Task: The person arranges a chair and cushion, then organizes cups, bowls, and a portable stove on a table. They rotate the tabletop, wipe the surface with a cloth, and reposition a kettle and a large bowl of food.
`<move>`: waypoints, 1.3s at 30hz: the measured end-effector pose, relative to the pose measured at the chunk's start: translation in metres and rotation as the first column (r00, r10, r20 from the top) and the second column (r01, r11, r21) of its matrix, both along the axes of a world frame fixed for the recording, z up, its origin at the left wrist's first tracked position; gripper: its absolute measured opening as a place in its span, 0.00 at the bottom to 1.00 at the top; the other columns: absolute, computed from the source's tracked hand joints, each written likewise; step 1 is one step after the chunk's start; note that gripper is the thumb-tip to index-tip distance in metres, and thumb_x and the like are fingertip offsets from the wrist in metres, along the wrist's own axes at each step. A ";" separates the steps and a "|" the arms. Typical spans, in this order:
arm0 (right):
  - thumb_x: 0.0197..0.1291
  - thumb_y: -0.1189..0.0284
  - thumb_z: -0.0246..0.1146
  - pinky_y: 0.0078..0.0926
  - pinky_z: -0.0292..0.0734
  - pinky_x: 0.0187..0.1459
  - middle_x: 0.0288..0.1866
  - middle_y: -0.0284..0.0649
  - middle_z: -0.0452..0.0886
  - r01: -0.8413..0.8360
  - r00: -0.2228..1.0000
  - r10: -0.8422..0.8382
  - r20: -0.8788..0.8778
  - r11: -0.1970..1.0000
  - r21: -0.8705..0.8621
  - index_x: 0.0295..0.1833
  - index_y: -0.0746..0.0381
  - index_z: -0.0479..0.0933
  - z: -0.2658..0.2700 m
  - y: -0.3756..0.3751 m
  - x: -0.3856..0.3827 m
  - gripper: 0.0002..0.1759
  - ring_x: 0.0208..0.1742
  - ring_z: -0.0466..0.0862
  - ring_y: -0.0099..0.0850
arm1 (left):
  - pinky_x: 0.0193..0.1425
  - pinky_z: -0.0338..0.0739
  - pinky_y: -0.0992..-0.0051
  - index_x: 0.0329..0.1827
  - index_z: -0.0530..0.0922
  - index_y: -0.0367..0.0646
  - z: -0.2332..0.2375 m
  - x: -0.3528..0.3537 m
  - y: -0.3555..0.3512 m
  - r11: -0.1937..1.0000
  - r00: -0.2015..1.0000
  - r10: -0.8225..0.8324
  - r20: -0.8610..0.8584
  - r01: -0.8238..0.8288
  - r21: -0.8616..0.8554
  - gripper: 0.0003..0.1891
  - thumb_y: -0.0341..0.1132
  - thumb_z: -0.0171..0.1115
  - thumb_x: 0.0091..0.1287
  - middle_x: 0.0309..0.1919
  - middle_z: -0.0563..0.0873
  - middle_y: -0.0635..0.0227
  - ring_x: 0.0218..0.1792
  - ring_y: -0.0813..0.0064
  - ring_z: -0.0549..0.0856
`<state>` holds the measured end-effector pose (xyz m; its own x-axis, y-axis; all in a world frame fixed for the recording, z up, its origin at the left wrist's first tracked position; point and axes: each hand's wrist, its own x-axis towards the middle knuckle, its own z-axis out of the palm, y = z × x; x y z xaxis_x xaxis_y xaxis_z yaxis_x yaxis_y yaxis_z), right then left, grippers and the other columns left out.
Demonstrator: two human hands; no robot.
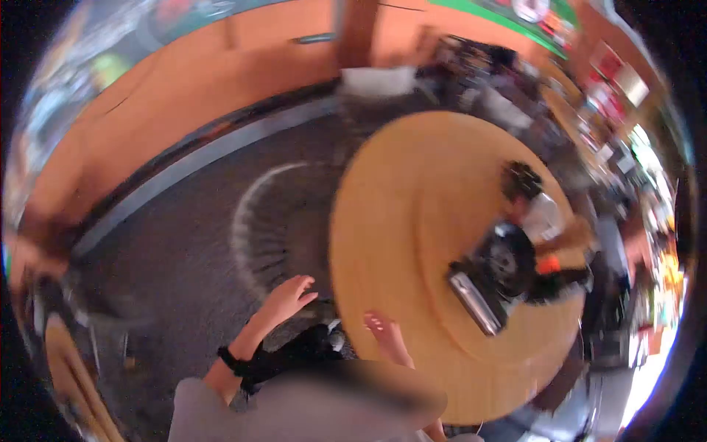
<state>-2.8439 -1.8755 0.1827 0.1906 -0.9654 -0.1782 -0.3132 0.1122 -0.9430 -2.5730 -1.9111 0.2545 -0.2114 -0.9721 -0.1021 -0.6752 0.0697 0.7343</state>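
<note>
Round table: right hand seemingly touches its edge (blurred).

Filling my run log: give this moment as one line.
left hand open above carpet | right hand at round table edge | black device on table | view blurred

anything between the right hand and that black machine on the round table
Nothing visible does. The right hand is at the near edge of the round table, and only bare wooden top lies between it and the black machine. The picture is blurred, so small things could be missed.
</note>
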 end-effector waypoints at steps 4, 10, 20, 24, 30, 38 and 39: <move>0.60 0.67 0.56 0.20 0.76 0.32 0.33 0.38 0.79 -0.145 0.989 0.146 -0.003 0.989 0.041 0.43 0.63 0.73 -0.014 0.015 0.024 0.11 0.31 0.80 0.23 | 0.43 0.73 0.65 0.48 0.70 0.40 -0.008 0.052 0.063 0.993 0.994 0.091 0.067 -0.096 0.073 0.18 0.43 0.56 0.60 0.39 0.78 0.58 0.42 0.60 0.79; 0.59 0.64 0.57 0.20 0.75 0.30 0.33 0.38 0.78 -0.301 0.949 0.313 -0.043 0.935 0.188 0.43 0.64 0.72 -0.045 0.024 0.052 0.14 0.29 0.79 0.23 | 0.46 0.72 0.63 0.49 0.69 0.42 0.008 0.110 0.133 0.939 0.939 0.338 0.070 -0.341 0.045 0.19 0.45 0.53 0.62 0.45 0.76 0.59 0.45 0.59 0.77; 0.57 0.68 0.56 0.20 0.76 0.31 0.28 0.39 0.78 -0.582 0.806 0.591 0.026 0.784 0.215 0.40 0.64 0.74 -0.028 0.005 0.218 0.11 0.28 0.79 0.25 | 0.44 0.72 0.61 0.50 0.69 0.41 -0.025 0.242 0.319 0.670 0.673 0.737 0.059 -0.717 -0.195 0.19 0.43 0.54 0.60 0.42 0.76 0.58 0.44 0.57 0.77; 0.55 0.69 0.57 0.22 0.76 0.34 0.30 0.39 0.78 -0.835 0.540 0.831 0.133 0.549 -0.033 0.39 0.63 0.75 -0.032 0.037 0.353 0.10 0.30 0.79 0.27 | 0.43 0.73 0.62 0.48 0.70 0.40 -0.023 0.297 0.449 0.379 0.382 0.924 0.001 -0.917 -0.123 0.18 0.42 0.54 0.60 0.42 0.77 0.58 0.43 0.57 0.78; 0.61 0.68 0.54 0.19 0.74 0.33 0.30 0.38 0.80 -0.990 0.100 0.957 -0.270 0.123 0.069 0.44 0.62 0.73 0.030 0.160 0.550 0.11 0.30 0.79 0.23 | 0.42 0.75 0.68 0.47 0.73 0.41 0.031 0.355 0.586 -0.038 -0.039 0.999 0.005 -0.991 -0.129 0.16 0.39 0.58 0.59 0.39 0.79 0.60 0.40 0.61 0.80; 0.59 0.70 0.55 0.23 0.75 0.34 0.29 0.41 0.80 -0.979 -0.206 0.886 -0.415 -0.183 0.096 0.43 0.65 0.73 0.034 0.234 0.677 0.10 0.31 0.81 0.27 | 0.33 0.77 0.71 0.45 0.72 0.35 0.245 0.382 0.672 0.051 -0.142 0.970 0.195 -0.670 -0.740 0.19 0.32 0.63 0.51 0.35 0.80 0.61 0.31 0.67 0.82; 0.59 0.70 0.56 0.23 0.76 0.33 0.28 0.41 0.80 -0.976 -0.216 0.885 -0.412 -0.198 0.087 0.41 0.65 0.73 0.027 0.243 0.691 0.09 0.30 0.81 0.26 | 0.33 0.78 0.72 0.44 0.72 0.35 0.274 0.377 0.676 0.081 -0.146 0.967 0.209 -0.603 -0.794 0.19 0.31 0.63 0.49 0.34 0.81 0.60 0.30 0.68 0.82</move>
